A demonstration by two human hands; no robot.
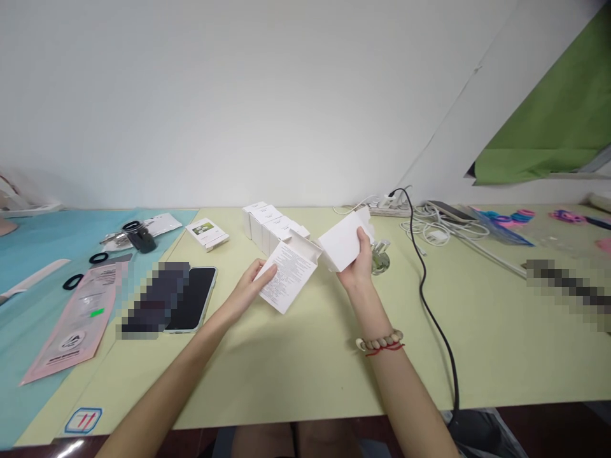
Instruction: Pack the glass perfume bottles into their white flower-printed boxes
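My left hand [248,289] grips a small white box [289,272] with printed text on its side; the box's end flap stands open. My right hand [359,267] holds a white box sleeve or lid [344,240] just to the right of it, thumb on its face. Both pieces hover above the pale green table [296,362], nearly touching each other. A row of similar small white boxes [267,226] stands behind them. A bead bracelet and a red string circle my right wrist [380,343].
A dark phone [193,298] lies left of my hands, beside a blurred patch. Pink packets [79,321], black rings and a black item lie on the blue mat [28,254]. A black cable [429,305], white cables, a power strip and coloured rings occupy the right. A small glass item [380,259] sits behind my right hand.
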